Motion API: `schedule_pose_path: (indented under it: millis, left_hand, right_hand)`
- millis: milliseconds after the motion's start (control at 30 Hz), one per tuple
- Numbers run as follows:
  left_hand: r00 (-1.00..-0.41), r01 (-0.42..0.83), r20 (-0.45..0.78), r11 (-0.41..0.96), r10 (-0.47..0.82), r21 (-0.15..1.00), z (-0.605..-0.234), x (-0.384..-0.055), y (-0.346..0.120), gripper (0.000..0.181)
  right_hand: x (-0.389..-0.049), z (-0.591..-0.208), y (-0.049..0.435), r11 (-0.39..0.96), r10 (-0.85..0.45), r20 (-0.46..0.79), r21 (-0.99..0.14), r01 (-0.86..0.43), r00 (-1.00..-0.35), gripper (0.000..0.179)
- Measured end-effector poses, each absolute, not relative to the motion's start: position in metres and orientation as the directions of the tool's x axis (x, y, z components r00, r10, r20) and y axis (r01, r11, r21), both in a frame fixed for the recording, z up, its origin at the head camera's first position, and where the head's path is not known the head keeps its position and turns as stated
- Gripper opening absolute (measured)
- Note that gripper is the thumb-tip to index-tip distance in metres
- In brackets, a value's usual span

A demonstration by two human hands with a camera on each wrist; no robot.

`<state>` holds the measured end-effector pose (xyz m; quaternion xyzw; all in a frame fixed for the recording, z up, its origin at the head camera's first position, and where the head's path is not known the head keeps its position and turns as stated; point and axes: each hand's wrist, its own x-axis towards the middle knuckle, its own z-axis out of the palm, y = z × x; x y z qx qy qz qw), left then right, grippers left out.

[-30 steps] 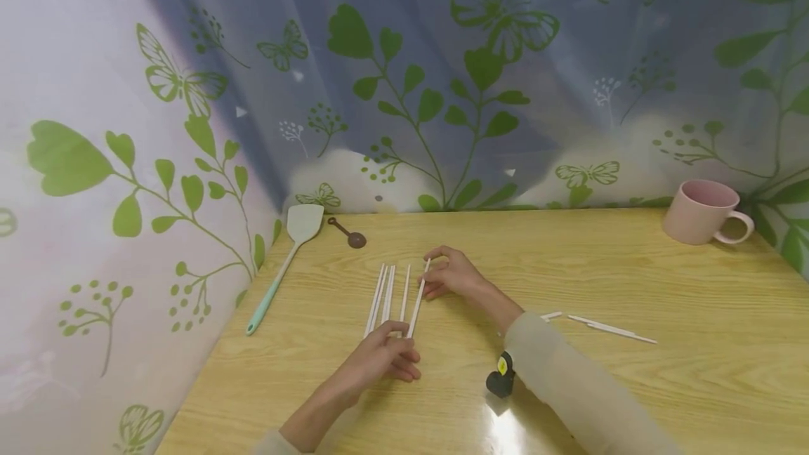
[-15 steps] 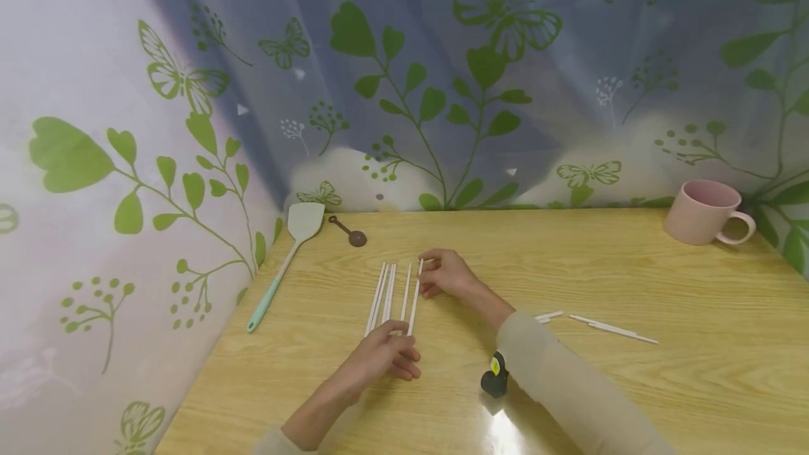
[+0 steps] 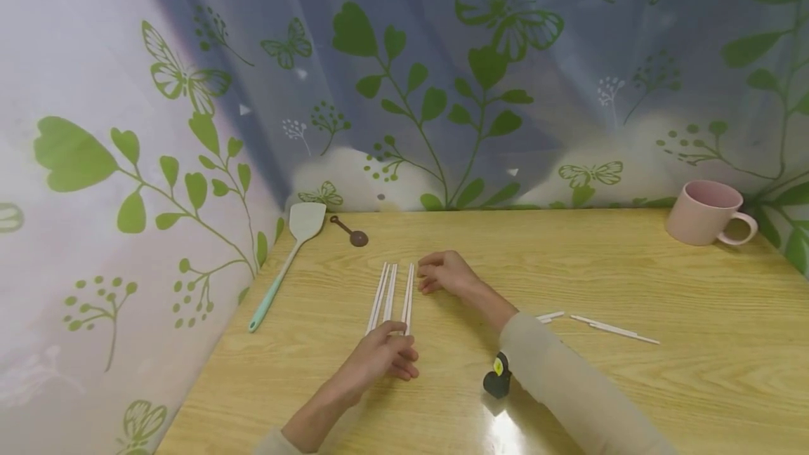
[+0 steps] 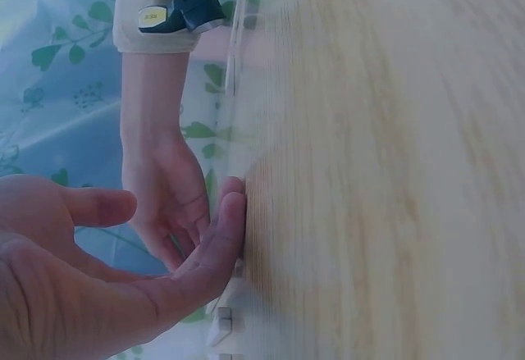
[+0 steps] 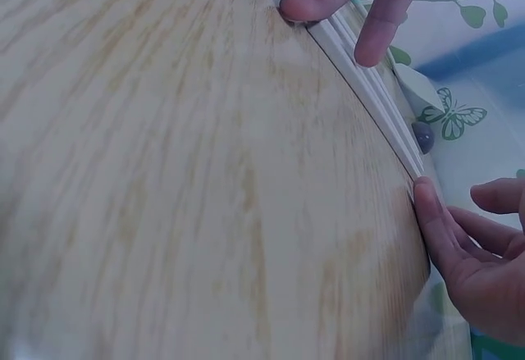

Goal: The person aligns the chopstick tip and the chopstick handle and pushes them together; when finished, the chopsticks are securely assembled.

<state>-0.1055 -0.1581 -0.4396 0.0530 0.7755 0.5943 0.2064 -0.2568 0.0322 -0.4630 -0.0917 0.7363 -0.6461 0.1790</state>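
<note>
White chopsticks lie side by side in three pairs on the table: a left pair (image 3: 378, 297), a middle pair (image 3: 390, 293) and a right pair (image 3: 408, 297). My left hand (image 3: 378, 358) is at their near ends and hides them, its fingers low at the table and its thumb held apart in the left wrist view. Beside the far end of the right pair, my right hand (image 3: 447, 274) has its fingers loosely bent. In the right wrist view a fingertip (image 5: 423, 189) of that hand is right at the chopstick ends, with the thumb raised away.
More white chopsticks (image 3: 614, 329) lie to the right, some partly behind the right sleeve (image 3: 569, 378). A spatula (image 3: 276, 286) and a small brown spoon (image 3: 357, 238) are at the left. At the back right stands a pink mug (image 3: 698, 216), near the patterned curtain (image 3: 404, 76).
The rightmost chopstick, pinched by the right hand earlier, has come down and left to lie against its neighbour. The right hand has let go of it. The left hand has stayed nearly still.
</note>
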Motion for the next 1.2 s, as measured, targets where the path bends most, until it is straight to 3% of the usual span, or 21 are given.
schedule_pose_path:
  millis: [667, 1000, 1200]
  left_hand:
    - [-0.919, -0.124, -0.219, 0.288, 0.327, 0.950, -0.433, -0.111, -0.146, 0.061]
    - [-0.904, -0.013, -0.127, 0.271, 0.409, 0.962, -0.425, -0.137, -0.115, 0.051]
    - [-0.896, 0.026, -0.096, 0.267, 0.434, 0.963, -0.425, -0.154, -0.095, 0.045]
  right_hand:
    - [-0.254, -0.457, 0.056, 0.093, -0.515, -0.114, -0.993, 0.076, -0.849, 0.037]
    - [-0.238, -0.446, 0.121, 0.054, -0.554, -0.057, -0.998, 0.033, -0.830, 0.046]
    - [-0.225, -0.446, 0.174, 0.122, -0.520, -0.080, -0.992, 0.018, -0.851, 0.049]
